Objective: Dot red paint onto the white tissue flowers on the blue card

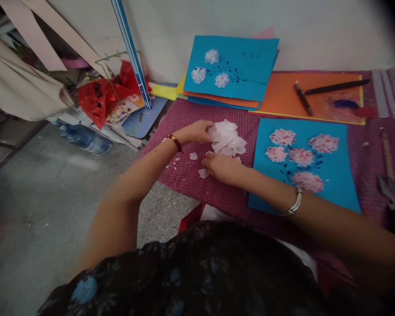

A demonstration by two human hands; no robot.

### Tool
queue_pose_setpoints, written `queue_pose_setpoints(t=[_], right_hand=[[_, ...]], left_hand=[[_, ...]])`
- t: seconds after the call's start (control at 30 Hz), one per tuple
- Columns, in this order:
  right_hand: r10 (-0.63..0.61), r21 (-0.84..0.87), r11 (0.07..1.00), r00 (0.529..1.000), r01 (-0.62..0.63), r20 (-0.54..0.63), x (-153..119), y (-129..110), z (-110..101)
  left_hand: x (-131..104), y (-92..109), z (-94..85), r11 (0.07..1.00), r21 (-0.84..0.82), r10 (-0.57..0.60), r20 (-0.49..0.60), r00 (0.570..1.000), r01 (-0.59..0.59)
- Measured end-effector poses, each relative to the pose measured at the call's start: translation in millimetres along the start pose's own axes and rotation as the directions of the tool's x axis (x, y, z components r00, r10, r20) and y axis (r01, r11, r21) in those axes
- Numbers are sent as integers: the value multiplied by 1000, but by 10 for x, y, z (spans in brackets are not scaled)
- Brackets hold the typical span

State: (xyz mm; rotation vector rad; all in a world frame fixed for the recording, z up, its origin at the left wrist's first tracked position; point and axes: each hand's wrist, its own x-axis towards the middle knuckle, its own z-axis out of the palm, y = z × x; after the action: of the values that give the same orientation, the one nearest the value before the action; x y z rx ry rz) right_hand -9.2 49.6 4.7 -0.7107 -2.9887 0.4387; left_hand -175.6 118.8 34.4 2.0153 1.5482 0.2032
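A loose pile of thin white paper pieces (227, 137) lies on the red checked cloth (181, 114). My left hand (199, 131) is at the pile's left edge, its fingers curled in against the paper. Just below the pile, my right hand (222, 167) has its fingers pinched together over small white scraps; a paper scrap (203, 173) shows right by its fingertips. Other small bits are scattered to the left of it. Under my right forearm lies a blue sheet (335, 175) bearing pink-and-white crumpled paper flowers (301, 156) and dark blue painted leaves.
Behind the pile, another blue sheet (243, 57) with white flowers rests on stacked coloured paper. On an orange sheet (279, 90) are a brown stick (303, 98), a dark brush-like tool (337, 86) and blue paint. Pliers (390, 188) lie far right. A red bag (97, 96) sits left.
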Motion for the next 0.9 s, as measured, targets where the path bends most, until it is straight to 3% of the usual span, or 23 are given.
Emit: queue_pose_setpoints(t=[0.1, 0.17, 0.33, 0.53, 0.7, 0.9], right_hand=[[44, 72, 997, 998, -40, -50, 3, 152, -149], [159, 141, 980, 979, -141, -125, -6, 289, -293], [376, 74, 927, 907, -369, -191, 58, 648, -456], [398, -56, 912, 911, -406, -109, 33, 754, -343], [405, -102, 897, 893, -429, -195, -117, 585, -488], [334, -37, 933, 902, -357, -273, -116, 436, -555]], left_hand=[[-256, -192, -176, 1000, -3, -7, -40, 999, 7], [-432, -307, -218, 1000, -4, -16, -35, 999, 16], [-662, -407, -54, 1000, 10, 9, 101, 995, -10], [-645, -398, 94, 997, 42, 61, 141, 988, -68], [-584, -406, -51, 997, 0, 73, 118, 990, -73], [-233, -256, -219, 989, -107, 97, -17, 995, -98]])
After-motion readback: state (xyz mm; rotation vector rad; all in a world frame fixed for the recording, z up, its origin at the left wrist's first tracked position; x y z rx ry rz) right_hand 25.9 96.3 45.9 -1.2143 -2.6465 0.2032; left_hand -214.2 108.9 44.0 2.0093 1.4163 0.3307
